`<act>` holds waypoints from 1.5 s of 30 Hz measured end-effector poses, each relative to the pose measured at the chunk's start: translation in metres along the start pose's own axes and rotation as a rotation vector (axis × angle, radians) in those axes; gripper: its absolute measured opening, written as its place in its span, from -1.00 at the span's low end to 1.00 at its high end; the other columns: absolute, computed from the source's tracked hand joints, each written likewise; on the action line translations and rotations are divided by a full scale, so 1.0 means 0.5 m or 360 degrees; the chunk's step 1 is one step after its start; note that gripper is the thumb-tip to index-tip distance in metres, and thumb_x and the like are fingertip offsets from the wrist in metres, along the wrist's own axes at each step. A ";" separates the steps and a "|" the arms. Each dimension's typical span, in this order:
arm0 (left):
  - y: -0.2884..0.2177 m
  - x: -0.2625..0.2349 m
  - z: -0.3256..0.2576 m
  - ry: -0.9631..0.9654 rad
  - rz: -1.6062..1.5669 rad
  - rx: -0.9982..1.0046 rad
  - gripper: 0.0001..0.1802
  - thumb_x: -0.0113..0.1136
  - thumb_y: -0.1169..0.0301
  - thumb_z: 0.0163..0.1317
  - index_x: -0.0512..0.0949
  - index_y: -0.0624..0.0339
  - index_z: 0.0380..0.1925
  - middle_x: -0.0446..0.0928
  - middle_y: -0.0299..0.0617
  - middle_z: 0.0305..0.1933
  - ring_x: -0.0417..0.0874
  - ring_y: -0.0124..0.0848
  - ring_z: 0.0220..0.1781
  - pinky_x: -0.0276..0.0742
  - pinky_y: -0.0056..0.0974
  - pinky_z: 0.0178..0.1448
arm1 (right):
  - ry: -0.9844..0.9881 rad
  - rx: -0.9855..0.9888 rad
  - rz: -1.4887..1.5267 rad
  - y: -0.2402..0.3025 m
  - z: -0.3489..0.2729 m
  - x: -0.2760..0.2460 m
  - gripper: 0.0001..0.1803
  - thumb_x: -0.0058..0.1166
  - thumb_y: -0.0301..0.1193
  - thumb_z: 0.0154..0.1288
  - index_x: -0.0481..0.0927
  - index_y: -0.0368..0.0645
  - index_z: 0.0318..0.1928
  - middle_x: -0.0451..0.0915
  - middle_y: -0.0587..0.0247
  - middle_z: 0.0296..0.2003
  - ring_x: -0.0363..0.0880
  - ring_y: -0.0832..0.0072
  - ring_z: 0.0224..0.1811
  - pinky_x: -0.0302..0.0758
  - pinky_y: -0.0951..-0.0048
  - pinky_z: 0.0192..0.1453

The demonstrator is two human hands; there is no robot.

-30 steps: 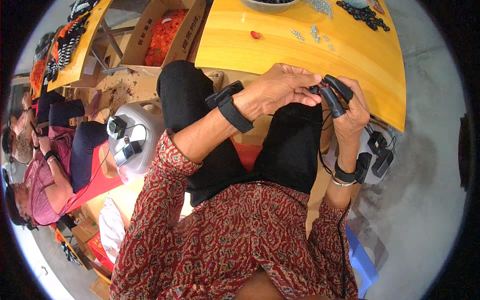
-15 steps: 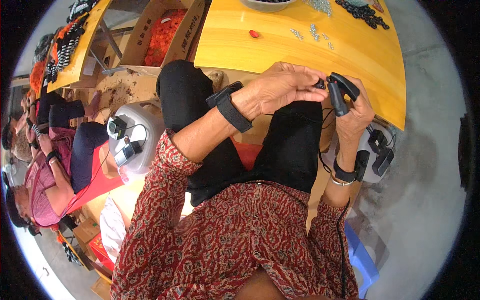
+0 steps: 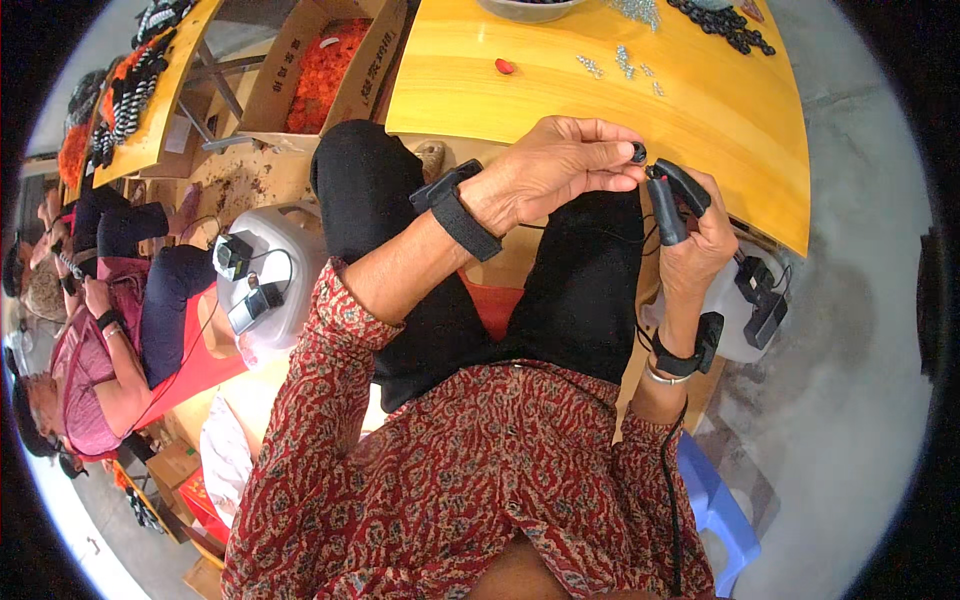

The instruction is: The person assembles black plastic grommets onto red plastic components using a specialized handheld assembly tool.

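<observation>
Our left hand (image 3: 560, 165) pinches small black round part (image 3: 638, 152) between fingertips, just above lap, close to edge of yellow table (image 3: 600, 100). Our right hand (image 3: 700, 245) wraps narrow around black clip-shaped piece (image 3: 672, 198), its tip just beside round part; whether they touch, we cannot tell. Small metal bits (image 3: 620, 62) and red piece (image 3: 504, 66) lie on table. Cardboard box of orange parts (image 3: 320, 70) sits left.

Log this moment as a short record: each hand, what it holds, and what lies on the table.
left hand: pinches a small black bead at its fingertips
right hand: grips a black curved piece, close beside the bead
wrists: black bands on both
yellow table: small red piece, scattered silver bits, pile of black parts
</observation>
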State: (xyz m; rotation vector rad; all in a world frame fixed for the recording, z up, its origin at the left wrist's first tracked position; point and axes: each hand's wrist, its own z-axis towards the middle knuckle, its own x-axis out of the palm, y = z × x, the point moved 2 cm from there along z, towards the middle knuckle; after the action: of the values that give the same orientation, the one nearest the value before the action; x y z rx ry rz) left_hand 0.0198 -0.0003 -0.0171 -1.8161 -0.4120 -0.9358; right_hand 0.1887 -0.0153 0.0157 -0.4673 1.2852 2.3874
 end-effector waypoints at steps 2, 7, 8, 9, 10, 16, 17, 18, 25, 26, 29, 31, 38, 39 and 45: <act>0.004 0.003 0.002 0.0003 0.0023 0.0032 -0.75 0.10 0.49 0.26 0.50 0.37 -0.08 0.58 -0.12 -0.18 0.65 -0.36 -0.15 0.62 -0.36 0.01 | -0.0018 -0.0027 0.0009 -0.002 -0.002 -0.003 -0.82 0.24 -0.59 0.02 0.62 -0.33 -0.29 0.59 0.23 -0.35 0.57 0.51 -0.34 0.45 0.61 -0.25; 0.006 0.006 -0.001 -0.0009 0.0005 0.0075 -0.78 0.13 0.52 0.23 0.50 0.39 -0.14 0.58 -0.08 -0.23 0.66 -0.33 -0.22 0.64 -0.33 -0.07 | 0.0000 -0.0018 -0.0033 0.002 -0.002 -0.001 -0.81 0.25 -0.61 0.00 0.63 -0.34 -0.29 0.60 0.20 -0.34 0.58 0.47 -0.32 0.47 0.56 -0.22; 0.006 0.007 0.000 -0.0010 0.0015 0.0084 -0.78 0.14 0.52 0.23 0.50 0.39 -0.14 0.58 -0.08 -0.24 0.66 -0.33 -0.23 0.64 -0.33 -0.08 | 0.0000 -0.0018 -0.0033 0.000 -0.002 0.000 -0.81 0.25 -0.61 0.00 0.63 -0.34 -0.29 0.60 0.20 -0.34 0.58 0.47 -0.32 0.47 0.56 -0.22; 0.007 0.007 0.000 -0.0010 0.0014 0.0083 -0.78 0.14 0.52 0.23 0.50 0.39 -0.14 0.58 -0.08 -0.24 0.66 -0.33 -0.23 0.64 -0.33 -0.08 | -0.0003 -0.0039 -0.0034 -0.002 -0.002 -0.001 -0.80 0.25 -0.61 0.00 0.63 -0.35 -0.29 0.60 0.19 -0.34 0.58 0.46 -0.32 0.47 0.56 -0.22; 0.008 0.007 0.000 -0.0011 0.0030 0.0088 -0.78 0.14 0.52 0.23 0.50 0.39 -0.14 0.58 -0.08 -0.24 0.66 -0.34 -0.24 0.64 -0.34 -0.09 | -0.0008 -0.0061 -0.0034 -0.003 -0.003 -0.001 -0.80 0.25 -0.61 0.00 0.62 -0.35 -0.29 0.60 0.19 -0.34 0.58 0.45 -0.32 0.47 0.57 -0.22; 0.006 0.010 -0.003 -0.0011 0.0181 0.0090 -0.76 0.11 0.50 0.25 0.51 0.37 -0.10 0.58 -0.14 -0.21 0.65 -0.39 -0.20 0.62 -0.38 -0.05 | 0.0006 -0.0051 -0.0070 0.002 -0.003 0.000 -0.82 0.24 -0.62 0.00 0.62 -0.35 -0.30 0.59 0.20 -0.35 0.58 0.46 -0.34 0.47 0.57 -0.23; 0.005 0.011 -0.004 -0.0031 0.0206 0.0087 -0.76 0.11 0.50 0.24 0.51 0.37 -0.10 0.58 -0.14 -0.21 0.65 -0.40 -0.21 0.62 -0.38 -0.05 | 0.0007 -0.0050 -0.0070 0.002 -0.003 0.000 -0.82 0.24 -0.62 0.00 0.62 -0.35 -0.30 0.59 0.20 -0.35 0.58 0.46 -0.34 0.47 0.57 -0.23; 0.006 0.010 -0.004 -0.0031 0.0205 0.0086 -0.76 0.11 0.50 0.24 0.51 0.37 -0.10 0.58 -0.14 -0.21 0.65 -0.40 -0.21 0.62 -0.38 -0.05 | 0.0006 -0.0053 -0.0073 0.001 -0.003 0.000 -0.82 0.24 -0.62 0.00 0.62 -0.35 -0.31 0.59 0.20 -0.35 0.57 0.46 -0.34 0.46 0.57 -0.23; 0.009 0.012 -0.003 -0.0056 0.0298 0.0104 -0.77 0.12 0.50 0.24 0.51 0.37 -0.12 0.58 -0.15 -0.24 0.64 -0.42 -0.23 0.61 -0.39 -0.09 | -0.0003 -0.0119 -0.0030 -0.003 -0.005 0.001 -0.83 0.24 -0.63 0.00 0.62 -0.35 -0.32 0.58 0.19 -0.36 0.57 0.44 -0.35 0.46 0.56 -0.24; 0.009 0.011 -0.003 -0.0066 0.0320 0.0098 -0.77 0.13 0.50 0.24 0.51 0.38 -0.12 0.58 -0.15 -0.25 0.64 -0.42 -0.24 0.61 -0.40 -0.09 | -0.0002 -0.0118 -0.0031 -0.003 -0.004 0.001 -0.83 0.24 -0.63 0.00 0.62 -0.35 -0.32 0.58 0.19 -0.36 0.57 0.44 -0.35 0.46 0.56 -0.24; 0.008 0.009 -0.004 -0.0074 0.0375 0.0140 -0.77 0.13 0.50 0.24 0.51 0.38 -0.13 0.58 -0.15 -0.27 0.64 -0.43 -0.25 0.61 -0.40 -0.11 | 0.0035 -0.0171 -0.0100 0.002 0.000 0.001 -0.82 0.24 -0.63 -0.01 0.61 -0.35 -0.31 0.58 0.18 -0.37 0.58 0.42 -0.35 0.46 0.55 -0.25; 0.008 0.011 -0.004 -0.0061 0.0405 0.0157 -0.77 0.13 0.49 0.24 0.52 0.38 -0.13 0.58 -0.15 -0.26 0.64 -0.43 -0.25 0.61 -0.40 -0.11 | 0.0055 -0.0172 -0.0118 0.004 0.000 0.001 -0.80 0.24 -0.63 -0.01 0.61 -0.34 -0.30 0.58 0.17 -0.37 0.58 0.42 -0.36 0.47 0.55 -0.26; 0.004 0.020 -0.008 -0.0062 0.0532 0.0206 -0.76 0.12 0.47 0.25 0.54 0.38 -0.12 0.60 -0.14 -0.28 0.64 -0.44 -0.30 0.61 -0.41 -0.13 | 0.0039 -0.0235 -0.0196 -0.002 -0.007 -0.001 -0.80 0.24 -0.62 -0.01 0.60 -0.33 -0.30 0.57 0.17 -0.35 0.59 0.38 -0.36 0.49 0.51 -0.27; 0.004 0.022 -0.009 -0.0062 0.0531 0.0205 -0.76 0.12 0.47 0.25 0.54 0.38 -0.12 0.60 -0.14 -0.28 0.64 -0.44 -0.30 0.61 -0.41 -0.13 | 0.0029 -0.0248 -0.0246 -0.001 -0.008 -0.002 -0.81 0.24 -0.62 -0.01 0.60 -0.33 -0.30 0.57 0.16 -0.35 0.60 0.35 -0.35 0.50 0.50 -0.27; 0.003 0.029 -0.016 -0.0153 0.0730 0.0301 -0.75 0.13 0.46 0.25 0.56 0.37 -0.11 0.61 -0.15 -0.36 0.63 -0.50 -0.34 0.59 -0.46 -0.17 | 0.0017 -0.0297 -0.0369 0.002 -0.011 0.001 -0.81 0.25 -0.60 -0.02 0.61 -0.32 -0.31 0.58 0.15 -0.33 0.61 0.30 -0.33 0.51 0.47 -0.26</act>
State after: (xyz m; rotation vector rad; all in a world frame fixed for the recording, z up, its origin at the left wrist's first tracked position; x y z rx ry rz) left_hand 0.0270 -0.0098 -0.0058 -1.6851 -0.1252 -0.4777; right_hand 0.1885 -0.0206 0.0135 -0.6465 0.9580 2.3179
